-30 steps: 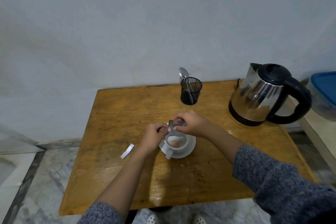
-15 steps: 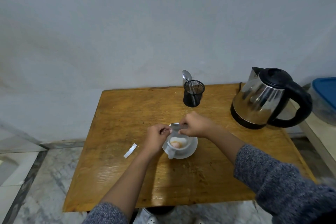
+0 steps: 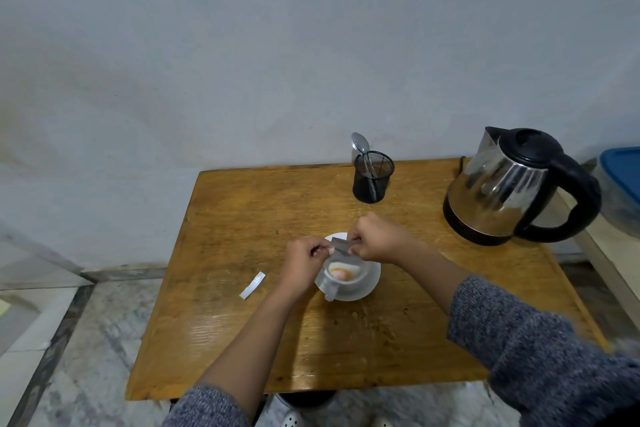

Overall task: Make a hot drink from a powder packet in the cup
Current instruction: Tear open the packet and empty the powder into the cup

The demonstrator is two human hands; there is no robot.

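A white cup (image 3: 356,278) stands on a white saucer (image 3: 370,282) in the middle of the wooden table (image 3: 242,211); brownish powder lies in its bottom. Directly above the cup a small grey powder packet (image 3: 341,248) is held tipped down toward it. My left hand (image 3: 303,262) pinches the packet's left edge and my right hand (image 3: 379,237) pinches its right edge. A steel electric kettle (image 3: 502,187) with a black handle stands at the table's back right.
A black mesh holder (image 3: 372,178) with a spoon (image 3: 362,146) in it stands at the back edge. A torn white strip (image 3: 252,285) lies left of the cup. Some powder is spilled in front of the saucer. A blue-lidded container (image 3: 621,170) sits off the table, far right.
Both hands have stayed over the cup with the packet, shifting it slightly. The camera view has tilted a little; nothing else on the table moved.
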